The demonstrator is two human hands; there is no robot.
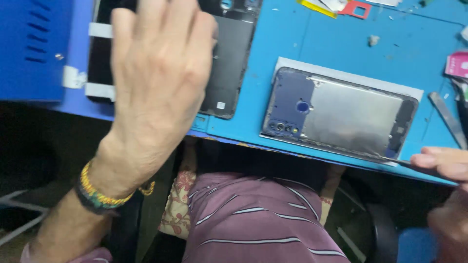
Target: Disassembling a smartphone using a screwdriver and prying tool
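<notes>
My left hand lies flat, fingers spread, on the dark opened phone at the blue mat's near edge. My right hand pinches a thin metal pry tool, tip at the blue back cover's lower edge. Judged step: separating the cover; next calls for shallow, steady leverage.

Small white square label on dark phone panel near blue mat's front edge, pink packet at far right edge, red and yellow card scraps along top.
</notes>
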